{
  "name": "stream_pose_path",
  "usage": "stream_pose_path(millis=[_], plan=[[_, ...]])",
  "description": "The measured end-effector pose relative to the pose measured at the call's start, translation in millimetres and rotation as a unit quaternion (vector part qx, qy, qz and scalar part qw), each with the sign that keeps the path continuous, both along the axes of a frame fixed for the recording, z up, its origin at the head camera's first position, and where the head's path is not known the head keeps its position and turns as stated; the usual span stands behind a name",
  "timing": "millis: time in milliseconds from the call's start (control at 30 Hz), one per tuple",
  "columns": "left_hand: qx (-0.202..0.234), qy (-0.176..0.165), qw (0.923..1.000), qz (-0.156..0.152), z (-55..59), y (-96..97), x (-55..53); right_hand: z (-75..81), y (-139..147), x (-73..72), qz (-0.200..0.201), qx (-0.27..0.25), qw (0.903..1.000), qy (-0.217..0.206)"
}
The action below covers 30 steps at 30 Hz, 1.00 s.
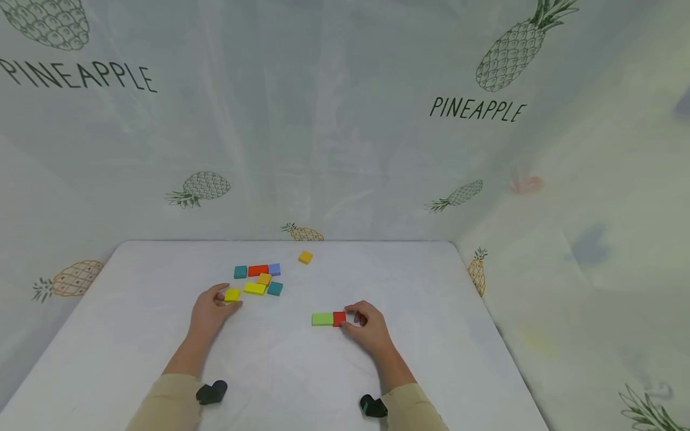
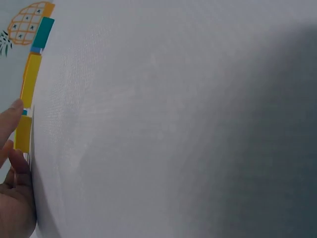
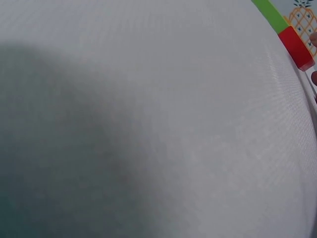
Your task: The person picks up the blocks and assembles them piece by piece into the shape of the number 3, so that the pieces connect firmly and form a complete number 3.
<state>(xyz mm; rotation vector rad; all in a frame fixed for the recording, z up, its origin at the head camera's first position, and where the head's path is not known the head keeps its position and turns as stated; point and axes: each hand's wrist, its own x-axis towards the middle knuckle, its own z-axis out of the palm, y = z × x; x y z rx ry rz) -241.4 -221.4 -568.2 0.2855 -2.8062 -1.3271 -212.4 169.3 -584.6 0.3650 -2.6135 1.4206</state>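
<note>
On the white table, my left hand (image 1: 211, 309) has its fingers spread about a small yellow block (image 1: 232, 294). In the left wrist view a lower fingertip comes close to that block (image 2: 22, 134), and a gap shows between the block and the upper finger (image 2: 10, 119). My right hand (image 1: 370, 328) is at the right end of a red block (image 1: 339, 319), which lies end to end with a longer green block (image 1: 322, 319). Seen from the right wrist, slight gaps separate the fingertips (image 3: 314, 39) from the red block (image 3: 296, 48).
Right of the left hand lie a long yellow block (image 1: 255, 288), an orange-yellow block (image 1: 264, 279) and a teal block (image 1: 275, 289). Behind them are another teal block (image 1: 240, 272), a red block (image 1: 257, 270) and a blue block (image 1: 274, 269). Farther back lies an orange block (image 1: 305, 257).
</note>
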Motion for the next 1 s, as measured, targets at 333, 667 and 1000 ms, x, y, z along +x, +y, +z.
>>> stream_pose_path(millis=[333, 667, 1000], plan=[[0.003, -0.007, 1.0, 0.003, -1.8, -2.6, -0.3, -1.5, -1.4, -0.2, -0.003, 0.001, 1.0, 0.002], [0.035, 0.003, 0.9994, 0.005, 0.7, -5.0, 5.7, 0.6, -0.6, 0.9, -0.008, 0.005, 0.9998, -0.019], [0.033, 0.006, 0.9994, 0.011, 0.7, -3.0, 7.7, -0.2, -0.2, 0.9, -0.007, -0.005, 0.9999, -0.005]])
